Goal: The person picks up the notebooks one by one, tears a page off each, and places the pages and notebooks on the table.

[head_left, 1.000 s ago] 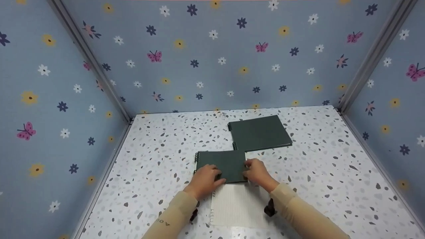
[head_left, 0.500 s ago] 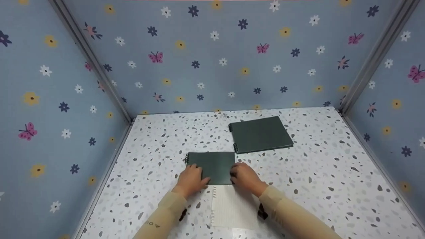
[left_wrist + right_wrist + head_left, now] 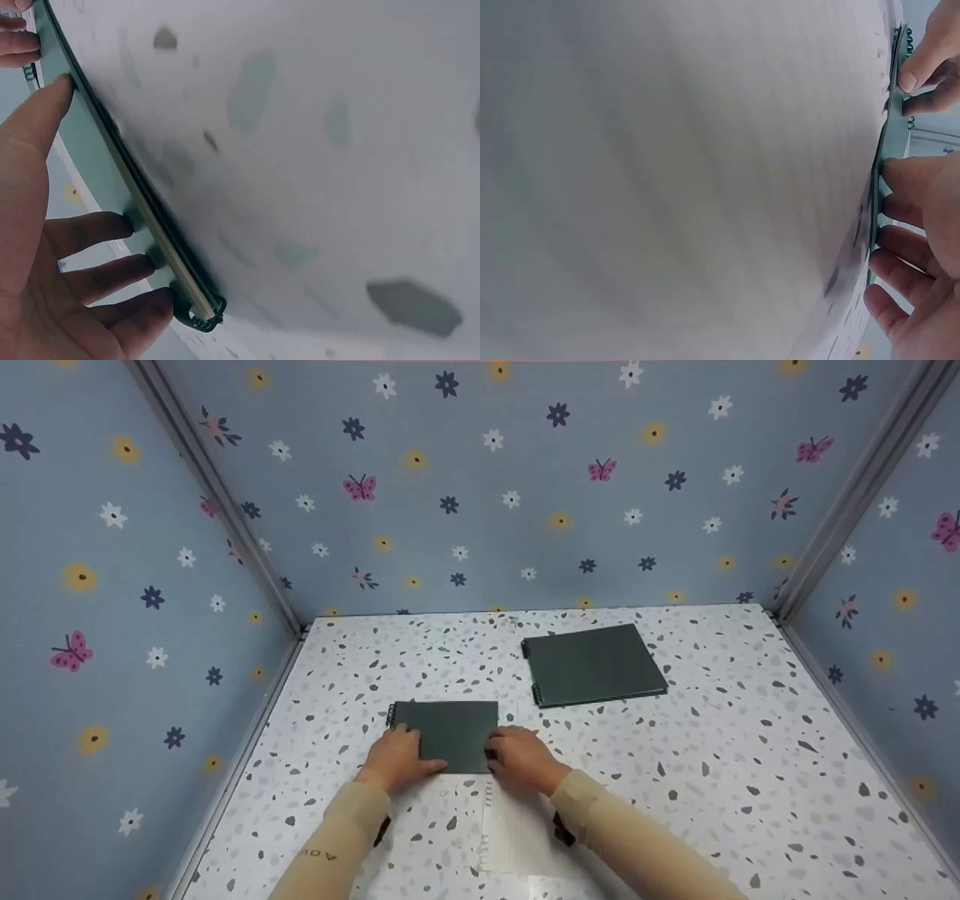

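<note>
The near notebook (image 3: 454, 735), left hand (image 3: 396, 756) and right hand (image 3: 523, 757) have slid leftward. Closest, a loose sheet (image 3: 517, 840) might snag. On the speckled table (image 3: 720, 750), the notebook looks light, stiff, slick; best held opposite its spiral (image 3: 391, 714). Left fingers lie relaxed on top; right fingertips loosely touch its right edge. Beyond rests another notebook (image 3: 596, 664).

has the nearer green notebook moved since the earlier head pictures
Yes: in the head view, the nearer green notebook has shifted toward the person's left, judged against the lined sheet and the far notebook.
</note>
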